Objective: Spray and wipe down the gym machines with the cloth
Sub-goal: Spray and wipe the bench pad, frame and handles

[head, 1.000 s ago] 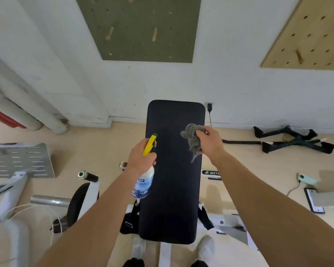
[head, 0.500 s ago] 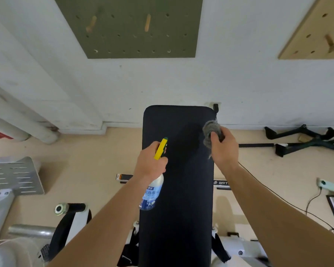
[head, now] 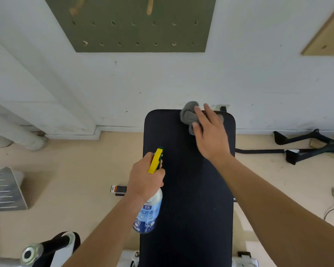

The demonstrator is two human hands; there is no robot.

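Two hands working: right hand pressing flat, fingers spread, on grey cloth at bench pad far end; left hand clenching spray bottle at near left edge. Risks: bunched cloth sliding off far edge, loosely pinned; bottle misting right forearm if trigger squeezed.

A white painted wall fills the upper half, carrying a green pegboard with two wooden pegs at top centre and the corner of a pale wooden pegboard at the right edge. Below it a beige floor runs from a low white skirting, with white pipes slanting down to it at the left. A perforated grey metal plate sits at the far left, and a black metal frame lies on the floor at right near the wall.
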